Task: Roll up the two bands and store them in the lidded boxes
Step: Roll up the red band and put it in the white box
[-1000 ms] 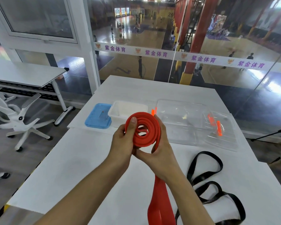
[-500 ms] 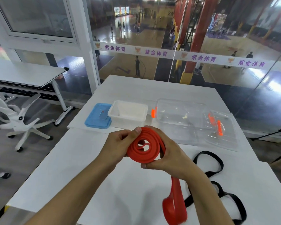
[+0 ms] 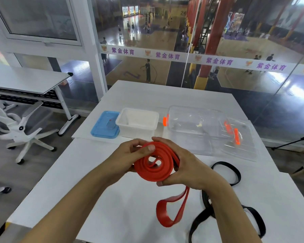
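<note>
A white rectangular table [image 3: 140,95] stands against a glass wall [image 3: 235,41] that bears a white strip with purple Chinese lettering [image 3: 167,55]. Beyond the glass lies an indoor basketball court [image 3: 139,37] with small figures on it. To the left are a second white desk [image 3: 25,79] and a white swivel chair [image 3: 21,127].

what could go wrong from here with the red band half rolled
1. The red band coil is held only between the left hand and right hand; a loose grip may let it spring open.
2. Its unrolled tail hangs close to the black band and could snag it.
</note>
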A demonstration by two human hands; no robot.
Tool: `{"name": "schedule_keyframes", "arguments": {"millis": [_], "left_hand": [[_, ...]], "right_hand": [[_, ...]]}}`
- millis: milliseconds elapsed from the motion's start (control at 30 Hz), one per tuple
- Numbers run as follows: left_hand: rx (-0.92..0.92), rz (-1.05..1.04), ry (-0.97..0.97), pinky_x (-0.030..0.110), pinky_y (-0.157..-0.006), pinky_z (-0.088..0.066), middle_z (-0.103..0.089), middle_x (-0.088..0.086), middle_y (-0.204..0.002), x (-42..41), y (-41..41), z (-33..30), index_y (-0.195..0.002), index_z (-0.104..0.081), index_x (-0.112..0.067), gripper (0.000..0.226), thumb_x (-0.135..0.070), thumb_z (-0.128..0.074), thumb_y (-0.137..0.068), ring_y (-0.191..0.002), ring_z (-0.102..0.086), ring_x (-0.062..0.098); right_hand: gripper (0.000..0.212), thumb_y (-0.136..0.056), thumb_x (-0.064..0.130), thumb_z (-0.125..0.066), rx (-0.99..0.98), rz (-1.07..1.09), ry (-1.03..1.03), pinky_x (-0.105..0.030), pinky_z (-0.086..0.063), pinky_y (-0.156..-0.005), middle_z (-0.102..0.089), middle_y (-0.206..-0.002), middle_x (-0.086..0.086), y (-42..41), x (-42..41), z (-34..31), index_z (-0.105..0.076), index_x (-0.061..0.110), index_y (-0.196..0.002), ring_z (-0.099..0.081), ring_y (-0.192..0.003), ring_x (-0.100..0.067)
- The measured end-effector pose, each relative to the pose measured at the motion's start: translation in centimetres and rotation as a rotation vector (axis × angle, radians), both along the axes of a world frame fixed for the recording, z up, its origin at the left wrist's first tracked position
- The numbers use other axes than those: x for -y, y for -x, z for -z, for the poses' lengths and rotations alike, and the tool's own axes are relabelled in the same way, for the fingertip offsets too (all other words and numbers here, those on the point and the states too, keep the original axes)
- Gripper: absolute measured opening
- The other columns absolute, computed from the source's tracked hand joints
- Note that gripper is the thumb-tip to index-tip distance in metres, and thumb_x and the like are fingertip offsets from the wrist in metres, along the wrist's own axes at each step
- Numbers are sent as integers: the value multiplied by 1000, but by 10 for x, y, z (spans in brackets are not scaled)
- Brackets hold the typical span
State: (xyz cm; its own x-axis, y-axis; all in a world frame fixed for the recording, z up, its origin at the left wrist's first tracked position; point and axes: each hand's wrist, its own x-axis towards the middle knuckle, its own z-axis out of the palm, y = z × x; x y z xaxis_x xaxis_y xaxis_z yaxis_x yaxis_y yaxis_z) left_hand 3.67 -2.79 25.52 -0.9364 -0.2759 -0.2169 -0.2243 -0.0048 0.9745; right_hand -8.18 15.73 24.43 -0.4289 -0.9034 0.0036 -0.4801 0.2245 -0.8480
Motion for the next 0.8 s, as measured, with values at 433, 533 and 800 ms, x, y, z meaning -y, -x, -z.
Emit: {"name": "schedule_keyframes", "arguments": {"millis": [433,533,800], "left_hand": [[-213,-414,138,20,-71,-54,-79,-5,-83,-10,15,5,-94,-76,-23,42,-55,-75,-67,-76,-74,4],[-234,-544,117,13,-65,-52,-77,-8,-83,-14,22,7,-94,-73,-26,35,-54,-73,-73,-72,-72,-3],[-200,-692,-73,25,-79,-58,-80,-11,-86,-34,30,24,-103,-72,-26,32,-55,-63,-91,-81,-75,1]], "right_hand": [[109,-76,16,-92,106,220,40,-9,-46,-70,-55,-69,36,-11,1,17,-26,59,-152,-55,-67,8],[107,-77,23,-90,112,323,138,-14,-46,-68,-50,-70,24,-25,8,29,-24,62,-152,-46,-64,-3],[110,-78,37,-87,-30,522,275,-31,-54,-104,-51,-149,26,-48,39,39,-14,58,-158,-59,-124,-5]]}}
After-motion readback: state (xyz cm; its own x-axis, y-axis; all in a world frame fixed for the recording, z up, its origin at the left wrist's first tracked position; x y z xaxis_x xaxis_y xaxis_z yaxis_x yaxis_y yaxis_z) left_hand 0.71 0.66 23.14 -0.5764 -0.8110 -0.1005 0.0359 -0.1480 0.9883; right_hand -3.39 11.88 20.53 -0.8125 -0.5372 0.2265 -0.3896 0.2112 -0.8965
